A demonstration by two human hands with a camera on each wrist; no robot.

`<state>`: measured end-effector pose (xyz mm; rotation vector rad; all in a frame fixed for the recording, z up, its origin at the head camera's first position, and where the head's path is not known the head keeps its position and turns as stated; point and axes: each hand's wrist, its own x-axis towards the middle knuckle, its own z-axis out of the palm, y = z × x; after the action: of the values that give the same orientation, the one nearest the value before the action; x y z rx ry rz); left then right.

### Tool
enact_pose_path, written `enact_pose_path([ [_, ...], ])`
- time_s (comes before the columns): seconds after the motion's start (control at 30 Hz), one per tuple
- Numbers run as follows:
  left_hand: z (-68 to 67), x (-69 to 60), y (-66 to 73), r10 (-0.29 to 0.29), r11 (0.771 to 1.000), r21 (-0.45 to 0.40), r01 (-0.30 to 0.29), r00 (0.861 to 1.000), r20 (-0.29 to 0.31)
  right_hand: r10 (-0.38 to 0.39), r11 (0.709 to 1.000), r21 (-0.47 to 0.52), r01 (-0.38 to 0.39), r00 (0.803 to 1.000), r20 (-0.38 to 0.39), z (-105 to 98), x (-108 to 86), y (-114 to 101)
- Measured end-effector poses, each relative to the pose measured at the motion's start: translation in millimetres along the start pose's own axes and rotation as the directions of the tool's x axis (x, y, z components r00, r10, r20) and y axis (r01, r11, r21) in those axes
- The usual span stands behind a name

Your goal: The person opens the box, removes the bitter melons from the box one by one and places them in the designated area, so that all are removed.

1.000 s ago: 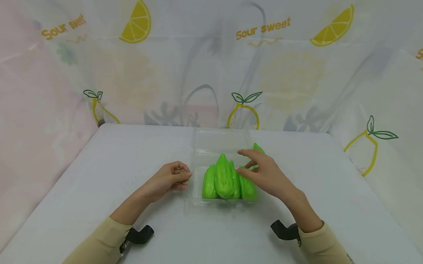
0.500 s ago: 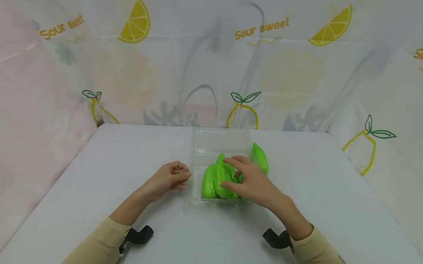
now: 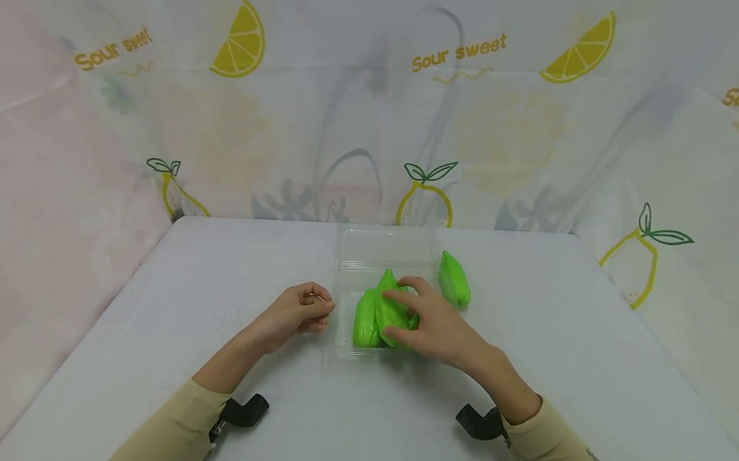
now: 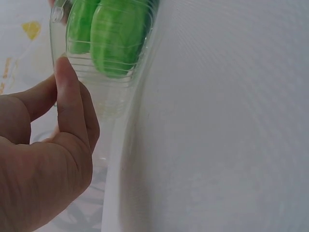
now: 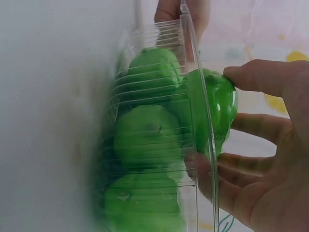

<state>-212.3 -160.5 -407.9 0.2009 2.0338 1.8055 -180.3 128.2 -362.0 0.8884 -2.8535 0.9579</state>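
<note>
A clear plastic box (image 3: 343,325) with its lid laid back holds several green ridged fruits, one (image 3: 365,320) at its left side. My left hand (image 3: 294,316) pinches the box's left rim; the left wrist view shows the thumb and fingertips of that hand (image 4: 53,140) at the clear edge. Over the box, my right hand (image 3: 442,326) has thumb and fingers around the uppermost green fruit (image 3: 390,314). In the right wrist view this fruit (image 5: 219,106) sticks up above the rim, between the thumb and fingers of the right hand (image 5: 265,135). The hand partly hides the fruits beneath.
Another green fruit (image 3: 455,280) lies on the white table (image 3: 528,285), just right of the box. The open lid (image 3: 387,245) lies on the far side. Lemon-printed cloth (image 3: 362,120) stands behind the table and along its sides.
My right hand has moved left from the box's right side and closed around the uppermost fruit. The fruit outside the box has come fully into sight. My left hand has stayed at the rim.
</note>
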Motion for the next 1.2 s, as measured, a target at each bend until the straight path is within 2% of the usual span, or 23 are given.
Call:
enact_pose_path([
  [0.2, 0.4, -2.0, 0.2, 0.001, 1.000, 0.004, -0.001, 1.000, -0.005, 0.047, 0.997, 0.055, -0.049, 0.998, 0.035, -2, -0.5, -1],
  [0.63, 0.7, -1.2, 0.0, -0.009, 1.000, -0.003, 0.009, 1.000, -0.008, 0.029, 0.999, 0.034, -0.031, 0.998, 0.047, -9, -1.8, -2],
  [0.87, 1.5, -1.3, 1.3, -0.014, 1.000, -0.003, 0.014, 1.000, -0.014, 0.057, 0.995, 0.077, -0.061, 0.997, 0.049, -16, -2.3, 2],
  [1.03, 1.7, -1.5, 1.9, -0.017, 1.000, -0.004, 0.017, 1.000, -0.015, 0.058, 0.994, 0.092, -0.059, 0.998, 0.014, -23, -1.8, 6],
  [1.2, 1.6, -1.5, 1.7, -0.019, 1.000, -0.003, 0.019, 1.000, -0.020, 0.063, 0.997, 0.050, -0.061, 0.997, -0.035, -31, -0.9, 12],
])
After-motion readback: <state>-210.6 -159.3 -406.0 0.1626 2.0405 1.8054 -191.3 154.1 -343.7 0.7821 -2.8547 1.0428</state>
